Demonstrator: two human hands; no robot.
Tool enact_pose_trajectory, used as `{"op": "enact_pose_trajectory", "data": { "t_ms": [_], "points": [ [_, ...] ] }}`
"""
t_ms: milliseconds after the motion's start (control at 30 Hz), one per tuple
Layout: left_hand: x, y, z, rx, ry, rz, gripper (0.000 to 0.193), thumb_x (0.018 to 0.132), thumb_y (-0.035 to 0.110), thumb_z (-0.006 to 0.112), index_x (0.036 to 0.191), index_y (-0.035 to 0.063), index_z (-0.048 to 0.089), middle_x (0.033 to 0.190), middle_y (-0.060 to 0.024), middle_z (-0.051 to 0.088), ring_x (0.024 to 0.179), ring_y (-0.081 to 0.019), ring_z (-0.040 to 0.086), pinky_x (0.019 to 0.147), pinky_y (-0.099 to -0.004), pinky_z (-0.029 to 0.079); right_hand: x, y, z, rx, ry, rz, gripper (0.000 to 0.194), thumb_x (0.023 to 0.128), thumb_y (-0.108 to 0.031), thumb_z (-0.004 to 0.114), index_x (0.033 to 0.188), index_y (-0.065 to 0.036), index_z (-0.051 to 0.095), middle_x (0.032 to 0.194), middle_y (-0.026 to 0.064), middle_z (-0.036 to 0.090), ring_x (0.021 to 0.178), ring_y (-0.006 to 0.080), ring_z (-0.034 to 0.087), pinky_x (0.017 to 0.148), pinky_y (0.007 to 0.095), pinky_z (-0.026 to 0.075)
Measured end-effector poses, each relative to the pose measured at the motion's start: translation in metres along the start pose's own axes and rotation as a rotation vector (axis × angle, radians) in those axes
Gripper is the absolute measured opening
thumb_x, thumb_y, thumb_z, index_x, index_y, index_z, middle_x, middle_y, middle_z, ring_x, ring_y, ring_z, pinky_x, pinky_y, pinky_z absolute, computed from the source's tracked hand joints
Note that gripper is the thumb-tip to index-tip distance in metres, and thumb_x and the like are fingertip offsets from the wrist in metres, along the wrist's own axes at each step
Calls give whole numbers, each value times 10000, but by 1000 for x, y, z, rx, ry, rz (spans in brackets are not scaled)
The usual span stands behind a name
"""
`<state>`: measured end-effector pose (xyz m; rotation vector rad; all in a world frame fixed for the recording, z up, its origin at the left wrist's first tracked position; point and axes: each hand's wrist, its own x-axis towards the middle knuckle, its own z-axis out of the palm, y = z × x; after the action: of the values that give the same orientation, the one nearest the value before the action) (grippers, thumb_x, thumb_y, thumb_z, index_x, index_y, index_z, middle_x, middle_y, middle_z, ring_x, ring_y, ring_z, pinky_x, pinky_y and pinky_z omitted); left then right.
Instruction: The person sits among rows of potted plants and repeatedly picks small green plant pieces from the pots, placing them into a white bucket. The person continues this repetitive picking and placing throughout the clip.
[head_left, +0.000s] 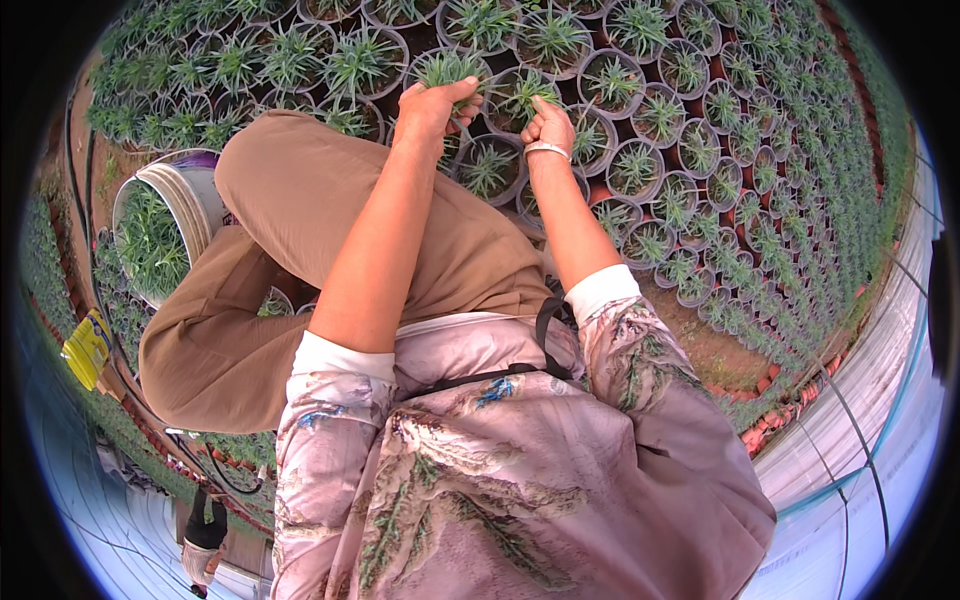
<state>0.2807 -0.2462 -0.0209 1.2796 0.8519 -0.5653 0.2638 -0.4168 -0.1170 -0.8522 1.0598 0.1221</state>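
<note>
My left hand (437, 112) is curled round a bunch of green leafy shoots (450, 69), its thumb stretched across the top. The bunch overlaps a pot behind it, so where the shoots end is hard to make out. To the right, my right hand (551, 127), with a pale bangle (547, 149) at the wrist, has its fingertips pinched together at the leaves of a potted plant (525, 97). That plant has narrow, spiky leaves and stands in a clear-rimmed plastic pot. Just below, between my wrists, sits another potted plant (489, 166).
Dense rows of similar potted plants (660, 112) spread ahead and to the right. At my left, a white bucket (174, 202) lies tilted, filled with cut green shoots (150, 240). Black hoses (88, 195) and a yellow container (88, 349) are farther left. Another person (204, 536) stands in the distance.
</note>
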Motion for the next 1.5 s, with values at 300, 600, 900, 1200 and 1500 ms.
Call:
{"op": "enact_pose_trajectory", "data": {
  "t_ms": [300,600,900,1200,1500],
  "points": [
    [-1,-1,6,49,-39,9,213,748,161,745,844,28,608,780,-62,671,631,-124,594,548,-258,451,-57,-32,8,-432,-305,-217,216,789,-184,704,772,7,606,522,-2,498,356,75,394,333,220,289],
    [-8,4,-3,122,-45,30,262,729,185,762,909,46,634,810,-52,659,671,-134,610,600,-266,489,-110,-30,21,-864,-559,-347,242,817,-180,633,997,-20,658,592,13,558,467,85,490,450,261,427],
    [-32,17,-18,-276,-13,28,198,818,161,683,946,18,633,858,-85,668,675,-130,608,547,-242,479,-6,-17,-18,-1144,-224,-592,238,801,-235,600,982,-101,677,814,121,680,696,268,653,657,368,517],
    [-67,45,-84,-531,-57,190,175,812,123,684,942,18,631,866,-111,666,704,-163,620,591,-279,507,-35,4,-9,-1598,-241,-1004,390,829,-201,552,1212,-128,534,758,148,647,698,347,623,621,472,479],
    [-70,38,-79,-545,-98,311,179,810,125,688,937,13,629,872,-126,666,705,-168,624,609,-287,522,-23,-7,-18,-1188,-253,-812,271,853,-184,518,1084,-109,638,747,166,653,684,323,643,660,407,506]
  ]
}}
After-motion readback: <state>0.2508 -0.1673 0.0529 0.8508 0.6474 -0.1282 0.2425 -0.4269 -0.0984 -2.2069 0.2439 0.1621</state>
